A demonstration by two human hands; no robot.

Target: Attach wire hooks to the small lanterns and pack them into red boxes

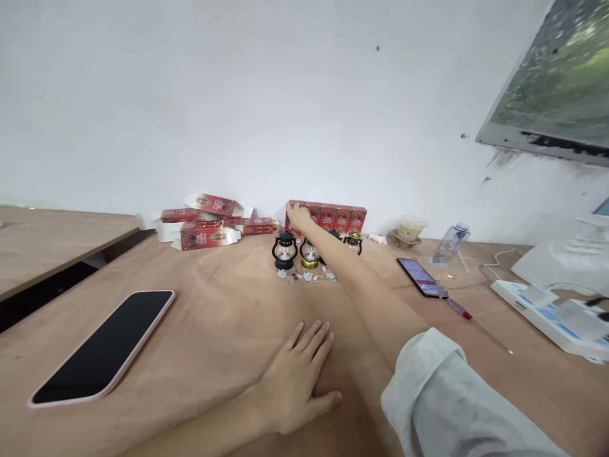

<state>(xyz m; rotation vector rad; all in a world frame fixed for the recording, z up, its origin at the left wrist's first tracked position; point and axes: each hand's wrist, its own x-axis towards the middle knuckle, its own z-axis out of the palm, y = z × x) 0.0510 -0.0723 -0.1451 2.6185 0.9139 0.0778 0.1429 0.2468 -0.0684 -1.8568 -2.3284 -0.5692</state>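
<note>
My left hand [297, 374] lies flat on the wooden table [214, 324], fingers spread, holding nothing. My right hand [299, 217] reaches to the back and its fingers close on the leftmost red box [290, 223] of an upright row of red boxes [342, 218] against the wall. In front of that row stand small lanterns: a black one [285, 251], one with a gold base [309, 255] and, partly hidden behind my right forearm, others including a gold-topped one [353, 241]. Small white tags and bits [307, 277] lie before them.
Opened red boxes [204, 235] are heaped at the back left. A large phone [104, 349] lies front left. On the right are a cup [410, 230], a bottle [451, 241], another phone [421, 277], a screwdriver [469, 316] and a power strip [547, 317].
</note>
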